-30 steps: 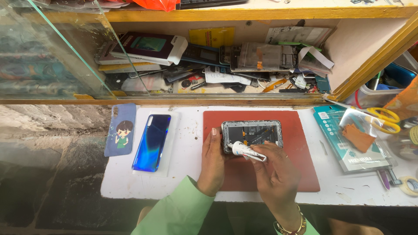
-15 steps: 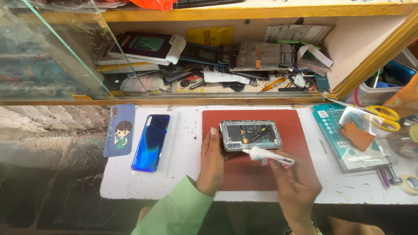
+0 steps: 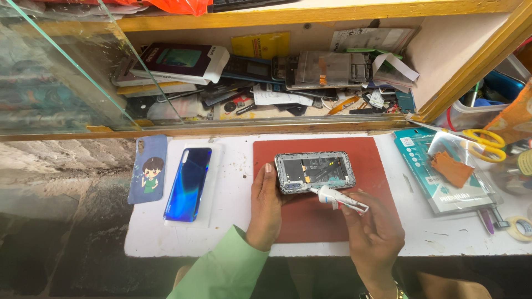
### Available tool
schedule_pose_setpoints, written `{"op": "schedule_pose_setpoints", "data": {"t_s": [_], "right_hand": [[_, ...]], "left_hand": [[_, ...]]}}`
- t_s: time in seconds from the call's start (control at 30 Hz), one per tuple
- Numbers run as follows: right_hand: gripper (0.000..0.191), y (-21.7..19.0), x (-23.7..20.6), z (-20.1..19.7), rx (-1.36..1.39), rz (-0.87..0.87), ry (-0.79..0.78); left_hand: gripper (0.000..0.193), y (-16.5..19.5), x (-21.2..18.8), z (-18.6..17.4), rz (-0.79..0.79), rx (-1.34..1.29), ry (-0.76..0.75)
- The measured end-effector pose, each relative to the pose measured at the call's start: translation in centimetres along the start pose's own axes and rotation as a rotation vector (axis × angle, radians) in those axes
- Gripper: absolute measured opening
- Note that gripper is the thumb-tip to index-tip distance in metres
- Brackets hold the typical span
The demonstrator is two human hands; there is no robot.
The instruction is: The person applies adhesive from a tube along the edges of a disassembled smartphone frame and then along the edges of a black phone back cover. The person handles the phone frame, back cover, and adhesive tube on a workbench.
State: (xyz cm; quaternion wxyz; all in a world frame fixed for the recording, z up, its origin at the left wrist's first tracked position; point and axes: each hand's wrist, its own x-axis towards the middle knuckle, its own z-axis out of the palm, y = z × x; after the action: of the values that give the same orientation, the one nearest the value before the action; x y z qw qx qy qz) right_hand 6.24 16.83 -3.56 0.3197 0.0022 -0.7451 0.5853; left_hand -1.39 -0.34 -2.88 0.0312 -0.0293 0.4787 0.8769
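An opened phone [image 3: 315, 171] with its insides showing lies on a red-brown mat [image 3: 382, 182]. My left hand [image 3: 266, 207], in a light green sleeve, rests flat on the mat and touches the phone's left edge. My right hand [image 3: 372, 235] holds a small white glue tube [image 3: 341, 199], its nozzle pointing at the phone's lower edge. A shiny blue phone back cover [image 3: 188, 184] lies to the left on the white tabletop [image 3: 233, 194], beside a pale blue phone case [image 3: 148, 169] with a cartoon figure.
A cluttered wooden shelf [image 3: 288, 72] of phone parts, boxes and papers runs along the back, behind a glass pane [image 3: 61, 66]. At right lie a teal packet [image 3: 443, 171], yellow-handled scissors [image 3: 487, 144], a tape roll [image 3: 521, 228] and a plastic tub [image 3: 471, 113].
My right hand has drawn the glue tube from over the phone's lower left down and to the right, so its nozzle now sits at the phone's bottom edge. My left hand stays put.
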Motion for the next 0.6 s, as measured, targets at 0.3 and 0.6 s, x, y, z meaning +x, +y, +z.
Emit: {"op": "schedule_pose_setpoints", "data": {"t_s": [0.3,0.6], "right_hand": [[0.027,-0.2,0.5,-0.7,-0.119,-0.017,0.018],[0.025,0.2,0.9,-1.7,-0.147,0.019,0.052]], "left_hand": [[0.056,-1.4,0.3,-1.1,0.042,0.072,0.0],[0.054,-0.4,0.3,0.0,-0.033,0.007,0.043]]}}
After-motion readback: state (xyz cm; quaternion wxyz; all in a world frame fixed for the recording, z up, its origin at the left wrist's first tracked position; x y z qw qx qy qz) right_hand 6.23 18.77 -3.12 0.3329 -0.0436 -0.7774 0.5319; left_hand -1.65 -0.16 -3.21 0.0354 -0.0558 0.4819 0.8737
